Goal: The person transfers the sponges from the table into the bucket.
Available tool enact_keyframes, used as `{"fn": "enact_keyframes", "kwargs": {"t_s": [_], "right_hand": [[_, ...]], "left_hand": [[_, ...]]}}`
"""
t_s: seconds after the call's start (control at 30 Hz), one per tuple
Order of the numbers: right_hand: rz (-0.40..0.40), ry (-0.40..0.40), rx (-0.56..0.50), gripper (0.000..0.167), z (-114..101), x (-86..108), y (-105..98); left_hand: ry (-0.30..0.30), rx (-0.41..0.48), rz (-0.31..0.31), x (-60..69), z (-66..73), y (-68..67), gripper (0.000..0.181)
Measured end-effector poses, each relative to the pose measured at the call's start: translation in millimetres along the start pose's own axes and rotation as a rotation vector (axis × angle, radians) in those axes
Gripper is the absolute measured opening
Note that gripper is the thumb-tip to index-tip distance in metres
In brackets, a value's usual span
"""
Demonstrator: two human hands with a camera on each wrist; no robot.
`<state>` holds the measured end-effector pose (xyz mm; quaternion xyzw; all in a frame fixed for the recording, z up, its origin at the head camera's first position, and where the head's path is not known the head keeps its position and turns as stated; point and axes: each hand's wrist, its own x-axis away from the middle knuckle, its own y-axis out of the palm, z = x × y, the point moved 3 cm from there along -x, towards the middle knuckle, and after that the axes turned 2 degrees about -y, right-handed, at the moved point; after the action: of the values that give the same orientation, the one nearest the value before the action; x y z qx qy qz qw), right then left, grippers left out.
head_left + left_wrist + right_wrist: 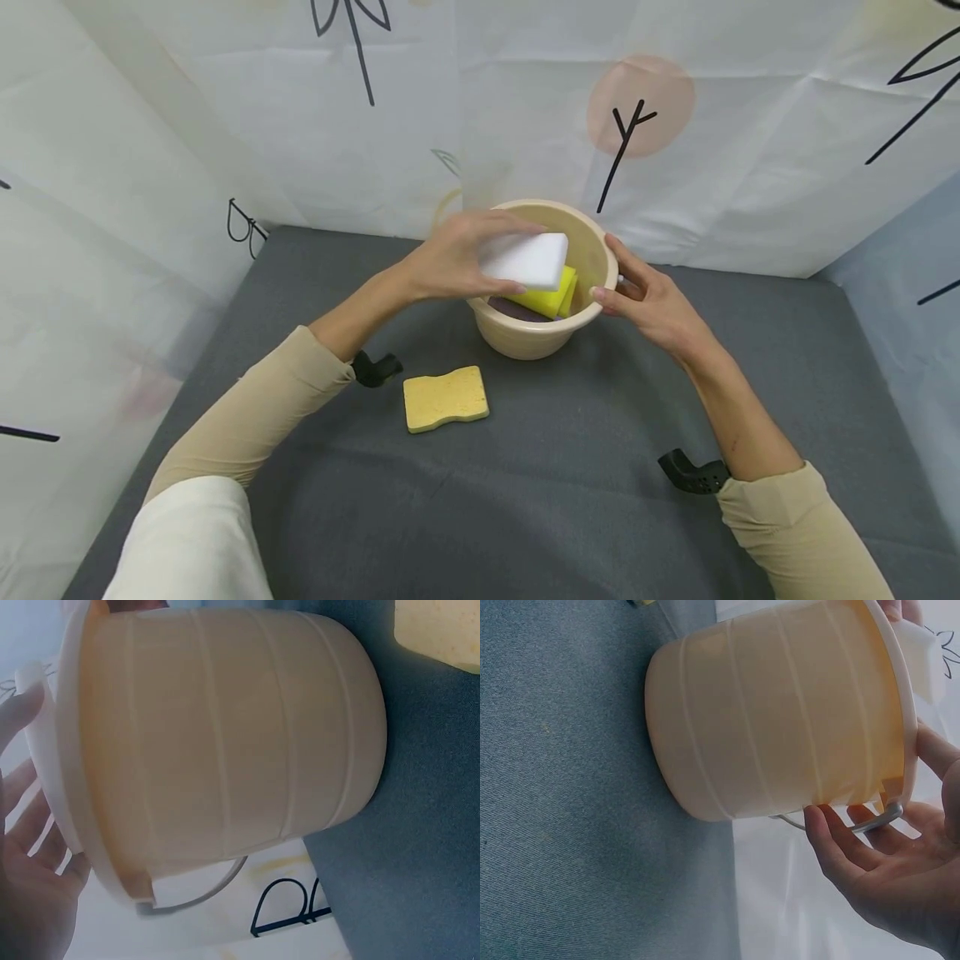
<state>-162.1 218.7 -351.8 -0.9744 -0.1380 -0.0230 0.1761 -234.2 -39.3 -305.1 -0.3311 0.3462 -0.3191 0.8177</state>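
Note:
My left hand [457, 257] grips a white sponge block [528, 260] over the mouth of a cream bucket [525, 340]. Thumb and fingers lie along opposite sides of the block. Inside the bucket, a yellow folded item [551, 296] and a dark flat item [517, 310] show below the block; their kinds are unclear. At the bucket's right side, my right hand [654, 304] holds the rim, its thumb at the rim and its fingers against the outer wall by the grey handle [874, 821]. The bucket stands upright on the dark cloth.
A yellow sponge [446, 400] with notched long sides lies on the dark grey table surface [480, 517], in front of the bucket and to its left. White patterned fabric [525, 117] hangs close behind the bucket and along both sides.

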Motion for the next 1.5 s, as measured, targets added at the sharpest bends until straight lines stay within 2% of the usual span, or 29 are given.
{"fn": "enact_keyframes", "kwargs": {"t_s": [0.1, 0.4, 0.53, 0.87, 1.07, 1.23, 1.37, 1.5], "right_hand": [[-0.003, 0.002, -0.003, 0.079, 0, 0.5, 1], [0.013, 0.005, -0.005, 0.079, 1, 0.1, 1], [-0.002, -0.011, 0.003, 0.079, -1, 0.8, 1], [-0.013, -0.016, 0.005, 0.080, -1, 1.4, 1], [-0.011, -0.010, 0.002, 0.081, 1, 0.9, 2], [-0.006, -0.014, 0.000, 0.081, 0, 0.7, 3], [-0.004, -0.017, 0.009, 0.080, 0, 1.2, 2], [0.000, -0.015, 0.012, 0.080, 0, 1.1, 3]], "left_hand": [[0.015, 0.010, -0.019, -0.9, -1.6, 6.0, 0.068], [-0.006, -0.026, -0.082, 0.6, -3.6, 16.7, 0.073], [-0.015, -0.041, -0.090, 1.2, -4.3, 18.6, 0.075], [0.028, -0.043, -0.089, 2.3, -4.2, 21.6, 0.075], [0.021, -0.055, -0.099, 3.6, -2.8, 20.9, 0.073], [0.033, -0.041, -0.078, 6.6, -2.7, 18.9, 0.069], [0.053, -0.027, -0.034, 12.2, -1.9, 15.1, 0.065], [0.075, -0.052, 0.025, 21.2, -1.5, 10.5, 0.062]]}}
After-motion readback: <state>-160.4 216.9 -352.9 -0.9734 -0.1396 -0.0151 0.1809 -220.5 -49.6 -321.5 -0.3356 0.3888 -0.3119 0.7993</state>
